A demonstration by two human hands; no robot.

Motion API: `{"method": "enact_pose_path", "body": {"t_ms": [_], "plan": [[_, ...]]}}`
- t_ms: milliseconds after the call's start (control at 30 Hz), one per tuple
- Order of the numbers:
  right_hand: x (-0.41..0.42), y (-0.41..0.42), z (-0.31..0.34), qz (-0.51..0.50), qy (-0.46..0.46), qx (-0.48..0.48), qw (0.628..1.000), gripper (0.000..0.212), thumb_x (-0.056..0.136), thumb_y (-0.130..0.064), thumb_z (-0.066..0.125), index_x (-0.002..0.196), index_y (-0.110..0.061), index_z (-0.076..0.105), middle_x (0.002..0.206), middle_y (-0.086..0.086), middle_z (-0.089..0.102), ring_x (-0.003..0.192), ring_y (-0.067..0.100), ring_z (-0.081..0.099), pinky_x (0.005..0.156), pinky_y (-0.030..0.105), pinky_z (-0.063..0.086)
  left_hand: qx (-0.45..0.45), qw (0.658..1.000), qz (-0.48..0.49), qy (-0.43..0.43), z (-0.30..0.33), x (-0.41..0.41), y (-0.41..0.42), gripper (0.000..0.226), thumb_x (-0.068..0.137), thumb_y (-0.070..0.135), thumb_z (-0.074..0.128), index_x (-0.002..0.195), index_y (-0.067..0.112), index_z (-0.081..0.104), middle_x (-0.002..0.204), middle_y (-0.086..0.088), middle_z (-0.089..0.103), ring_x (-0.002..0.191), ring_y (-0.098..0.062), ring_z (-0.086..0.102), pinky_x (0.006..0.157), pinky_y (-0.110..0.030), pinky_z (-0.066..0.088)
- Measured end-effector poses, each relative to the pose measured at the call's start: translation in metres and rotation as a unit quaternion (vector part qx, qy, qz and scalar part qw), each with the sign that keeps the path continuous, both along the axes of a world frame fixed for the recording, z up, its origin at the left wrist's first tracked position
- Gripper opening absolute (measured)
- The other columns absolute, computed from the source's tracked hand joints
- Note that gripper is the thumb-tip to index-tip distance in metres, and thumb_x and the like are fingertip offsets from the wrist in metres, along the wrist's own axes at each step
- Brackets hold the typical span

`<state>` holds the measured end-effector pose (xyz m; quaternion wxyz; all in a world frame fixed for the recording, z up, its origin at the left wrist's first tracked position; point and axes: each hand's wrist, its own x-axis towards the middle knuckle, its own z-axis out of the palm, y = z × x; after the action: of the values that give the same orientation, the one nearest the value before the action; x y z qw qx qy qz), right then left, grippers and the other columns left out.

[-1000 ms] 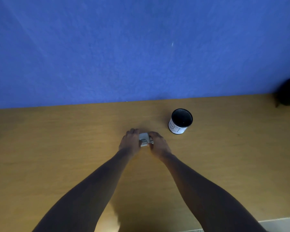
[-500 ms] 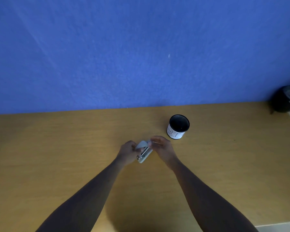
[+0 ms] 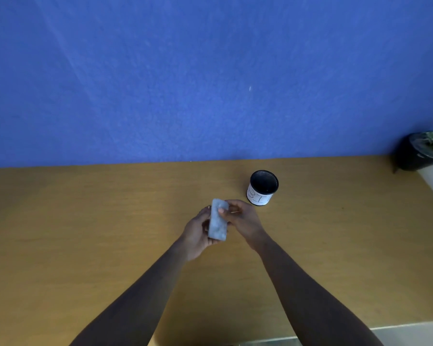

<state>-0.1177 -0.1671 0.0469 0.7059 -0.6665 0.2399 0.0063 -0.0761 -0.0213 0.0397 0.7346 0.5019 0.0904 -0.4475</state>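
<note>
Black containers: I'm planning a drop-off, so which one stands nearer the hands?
The open cup with the white label, just beyond the right hand; the plant pot sits far off at the right edge.

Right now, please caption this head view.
Left hand and right hand hold a pale grey rectangular block over a wooden table near a black cup.

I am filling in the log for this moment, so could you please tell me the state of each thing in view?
pale grey block: held between both hands, apparently off the table.
left hand: grips the block's lower part.
right hand: pinches the block's upper end.
black cup: upright on the table, open-topped, untouched.
plant pot: upright, far right, partly cut off.
</note>
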Motion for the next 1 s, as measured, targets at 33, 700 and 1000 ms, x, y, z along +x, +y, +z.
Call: {"method": "enact_pose_path", "body": {"t_ms": [33,700,1000], "plan": [[0.001,0.002,0.001,-0.006,0.007,-0.021,1.000,0.027,0.081,-0.021,0.078,0.105,-0.010,0.070,0.093,0.003,0.071,0.084,0.017,0.070,0.072,0.034,0.060,-0.017,1.000,0.006,0.025,0.002,-0.002,-0.001,0.043,0.102,0.040,0.038,0.121,0.010,0.061,0.096,-0.014,0.072,0.083,-0.030,0.066,0.077,-0.042,0.051],[0.012,0.010,0.052,0.035,0.099,-0.115,0.988,0.009,0.081,-0.003,0.076,0.075,-0.006,0.069,0.078,0.008,0.071,0.064,0.015,0.067,0.058,0.025,0.056,-0.099,0.987,0.070,0.105,0.008,-0.017,0.007,0.054,0.098,0.050,0.039,0.118,0.004,0.058,0.090,-0.016,0.063,0.063,-0.028,0.060,0.054,-0.034,0.054],[0.014,0.022,0.057,-0.007,0.088,-0.213,0.973,0.018,0.078,-0.007,0.078,0.066,-0.015,0.067,0.079,0.008,0.074,0.065,0.017,0.067,0.071,0.040,0.062,-0.111,0.986,0.074,0.103,0.008,-0.014,0.008,0.052,0.098,0.049,0.037,0.108,0.003,0.061,0.082,-0.014,0.065,0.060,-0.027,0.059,0.052,-0.032,0.052]]}}
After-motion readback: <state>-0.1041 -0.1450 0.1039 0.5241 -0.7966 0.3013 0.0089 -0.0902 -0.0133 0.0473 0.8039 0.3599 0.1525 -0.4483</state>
